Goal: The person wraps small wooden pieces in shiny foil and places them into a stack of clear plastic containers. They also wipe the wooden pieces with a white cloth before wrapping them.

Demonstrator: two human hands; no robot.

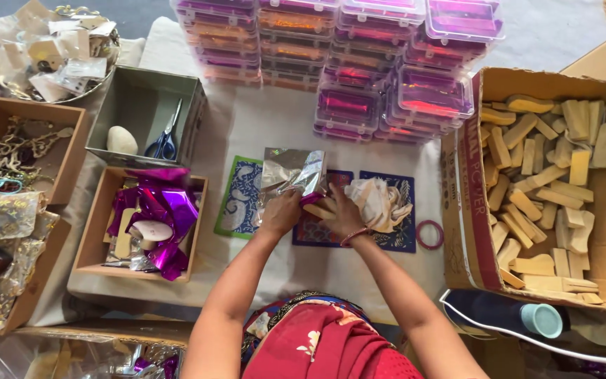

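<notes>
My left hand (280,213) grips a crinkled sheet of shiny foil (291,170), silver outside with a purple edge showing. My right hand (342,215) presses a pale wooden piece (318,210) against that foil, the two hands touching over dark blue patterned mats (241,196). A crumpled cream cloth (379,201) lies just right of my right hand. A red bangle is on my right wrist.
A big cardboard box (466,182) of wooden pieces stands at right, a pink ring (429,234) beside it. Stacked clear boxes with pink-orange contents (359,63) sit behind. Left are trays with purple foil (159,210), scissors (166,137) and chains (8,154).
</notes>
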